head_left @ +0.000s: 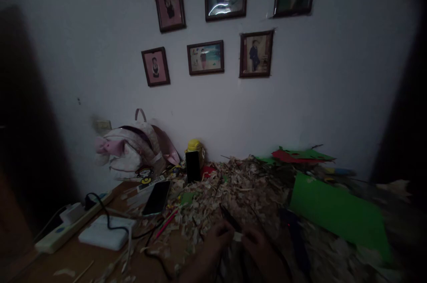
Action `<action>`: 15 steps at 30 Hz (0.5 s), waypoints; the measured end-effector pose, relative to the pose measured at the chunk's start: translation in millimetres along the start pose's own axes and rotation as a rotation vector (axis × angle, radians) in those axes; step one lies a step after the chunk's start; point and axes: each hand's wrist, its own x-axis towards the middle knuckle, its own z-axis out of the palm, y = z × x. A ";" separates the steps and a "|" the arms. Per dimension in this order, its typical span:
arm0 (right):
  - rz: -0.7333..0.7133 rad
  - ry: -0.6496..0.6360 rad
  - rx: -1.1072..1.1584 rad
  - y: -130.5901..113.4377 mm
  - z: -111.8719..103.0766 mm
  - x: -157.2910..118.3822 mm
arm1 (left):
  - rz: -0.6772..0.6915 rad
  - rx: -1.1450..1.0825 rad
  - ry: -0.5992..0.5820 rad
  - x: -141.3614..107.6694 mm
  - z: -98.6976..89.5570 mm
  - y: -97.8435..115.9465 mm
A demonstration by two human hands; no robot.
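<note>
Low in the middle of the view, my left hand (218,237) and my right hand (256,242) are close together with fingers pinched. A small pale piece (237,236), perhaps paper or dried leaf, is held between their fingertips. Just beyond them a dark, slim, pointed tool (230,218) slants up to the left; whether a hand grips it I cannot tell. Dried leaf-like scraps (240,185) heap up around and beyond the hands. To the right lies a dark tool with a small red light (295,238). The picture is dim, and the fingers are partly blurred.
A green sheet (340,214) covers the right side. On the left are a phone (157,197), a pink pen (167,224), a white box with a cable (104,232) and a power strip (73,223). A backpack (133,147) and an upright phone (193,166) stand near the wall.
</note>
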 end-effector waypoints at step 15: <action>0.045 -0.155 -0.075 10.1 3.3 -5.9 | 0.017 -0.161 -0.017 6.5 -1.0 -15.7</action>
